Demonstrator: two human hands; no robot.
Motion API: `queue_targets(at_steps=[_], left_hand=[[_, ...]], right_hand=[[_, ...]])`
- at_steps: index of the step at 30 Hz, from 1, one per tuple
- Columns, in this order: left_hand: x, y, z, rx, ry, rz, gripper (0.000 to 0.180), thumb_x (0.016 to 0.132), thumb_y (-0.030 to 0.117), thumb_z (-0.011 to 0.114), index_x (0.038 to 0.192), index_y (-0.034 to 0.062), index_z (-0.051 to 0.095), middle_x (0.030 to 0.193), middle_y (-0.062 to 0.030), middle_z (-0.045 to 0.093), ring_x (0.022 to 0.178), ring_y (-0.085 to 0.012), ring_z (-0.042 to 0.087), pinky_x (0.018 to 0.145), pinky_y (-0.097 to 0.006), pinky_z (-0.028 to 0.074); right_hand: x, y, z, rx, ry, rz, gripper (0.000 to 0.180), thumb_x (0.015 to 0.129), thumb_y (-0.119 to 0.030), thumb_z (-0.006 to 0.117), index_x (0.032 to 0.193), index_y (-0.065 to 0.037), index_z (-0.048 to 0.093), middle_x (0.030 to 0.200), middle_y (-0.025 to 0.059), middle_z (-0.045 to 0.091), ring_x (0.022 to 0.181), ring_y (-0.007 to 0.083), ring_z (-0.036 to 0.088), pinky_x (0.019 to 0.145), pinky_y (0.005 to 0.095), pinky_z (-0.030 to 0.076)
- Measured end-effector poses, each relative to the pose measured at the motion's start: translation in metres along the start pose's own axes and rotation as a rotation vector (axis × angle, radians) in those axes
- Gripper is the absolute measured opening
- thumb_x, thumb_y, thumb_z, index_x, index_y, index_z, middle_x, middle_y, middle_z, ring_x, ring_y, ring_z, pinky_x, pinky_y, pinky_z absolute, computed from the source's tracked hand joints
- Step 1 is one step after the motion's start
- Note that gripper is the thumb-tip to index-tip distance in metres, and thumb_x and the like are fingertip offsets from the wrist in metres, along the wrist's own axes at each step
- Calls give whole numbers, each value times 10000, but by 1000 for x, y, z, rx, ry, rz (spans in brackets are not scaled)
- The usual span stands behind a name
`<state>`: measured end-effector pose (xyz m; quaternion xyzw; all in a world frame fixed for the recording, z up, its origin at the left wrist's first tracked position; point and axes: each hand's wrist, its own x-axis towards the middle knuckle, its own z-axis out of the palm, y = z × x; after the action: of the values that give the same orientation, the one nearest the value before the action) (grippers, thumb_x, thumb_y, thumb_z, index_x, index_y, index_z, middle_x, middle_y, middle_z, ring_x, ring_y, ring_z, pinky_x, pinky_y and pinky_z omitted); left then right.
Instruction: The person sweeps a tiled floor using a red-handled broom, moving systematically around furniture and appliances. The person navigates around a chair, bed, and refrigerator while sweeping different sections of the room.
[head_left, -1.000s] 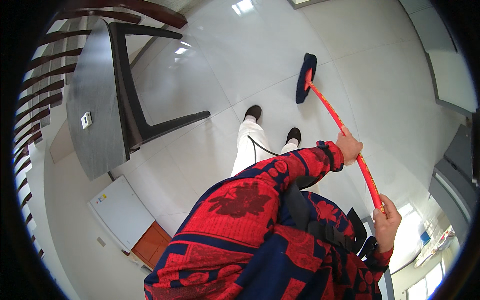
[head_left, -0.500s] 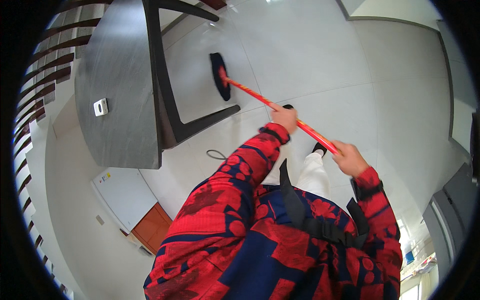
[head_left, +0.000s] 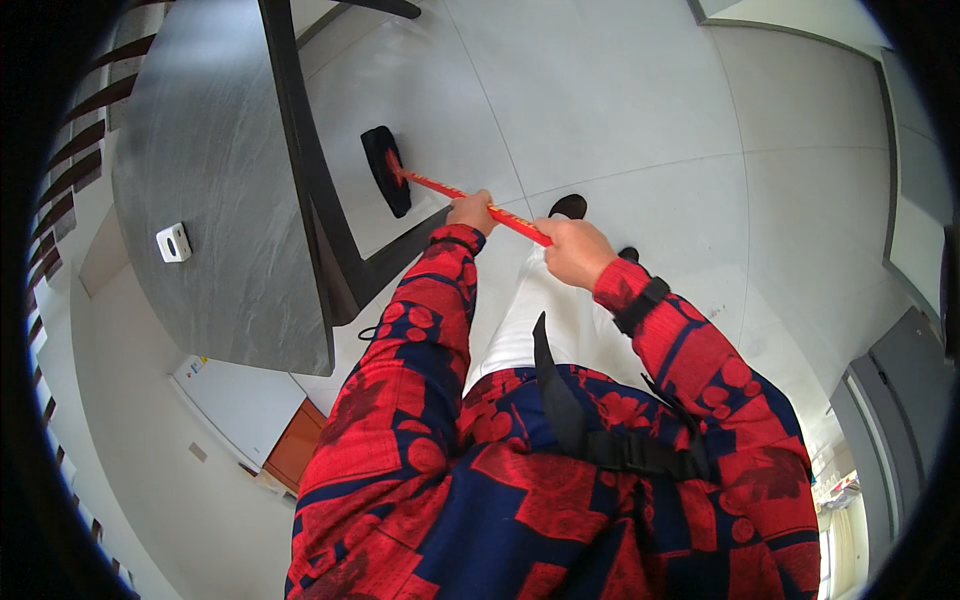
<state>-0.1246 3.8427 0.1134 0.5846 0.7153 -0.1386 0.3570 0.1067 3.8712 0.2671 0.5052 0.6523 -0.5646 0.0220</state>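
A broom (head_left: 519, 224) with a red handle slants from my hands toward the far left. Its dark head (head_left: 379, 165) is on the tiled floor, beside the dark table frame. My left hand (head_left: 471, 212) is wrapped round the handle nearer the head. Farther up the handle, close to its upper end, my right hand (head_left: 578, 254) is closed round it too.
At left stands a grey stone-look table (head_left: 215, 200) with a black frame (head_left: 385, 262) angling over the floor. A small white device (head_left: 174, 243) lies on the tabletop. My shoe (head_left: 569, 207) is just beyond my right hand. Grey furniture (head_left: 905, 400) stands at right.
The broom head has shifted left and slightly nearer, toward the table frame. Both hands have moved left with the handle, and the right has come forward. The view has shifted somewhat too.
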Motion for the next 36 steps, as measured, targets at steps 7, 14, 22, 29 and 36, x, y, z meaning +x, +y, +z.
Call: queue_targets(at_steps=[7,14,22,29,36], left_hand=[[-11,99,37,106,-73,133,283,746,306,707,935,102,657,851,-260,619,830,-443,613,691,-487,522],[-52,241,95,130,-89,512,185,657,96,665,833,45,688,760,-259,630,809,-444,592,652,-509,453],[-104,365,147,299,-172,719,191,663,153,677,831,65,698,767,-214,635,835,-446,584,632,-487,418],[-158,427,108,212,-428,809,299,726,201,691,992,66,709,1000,-286,641,1011,-488,557,736,-523,435],[-152,390,62,153,-333,556,268,780,135,653,1040,76,677,994,-273,653,945,-439,607,770,-536,445]], right_hand=[[-95,42,-42,-83,127,64,406,758,-49,515,1147,-122,601,731,213,622,716,418,603,637,525,461],[-230,77,-77,-57,353,304,412,785,-57,554,1184,-136,614,703,211,609,677,404,602,606,486,465],[-340,91,-83,78,481,605,443,818,-5,561,1260,-37,576,677,137,559,590,173,533,598,292,449],[-408,71,-95,257,579,622,434,846,10,522,1277,54,537,783,1,541,669,84,454,618,217,400],[-386,84,-124,272,388,527,491,780,-13,552,1267,41,545,756,8,521,626,75,418,584,215,362]])
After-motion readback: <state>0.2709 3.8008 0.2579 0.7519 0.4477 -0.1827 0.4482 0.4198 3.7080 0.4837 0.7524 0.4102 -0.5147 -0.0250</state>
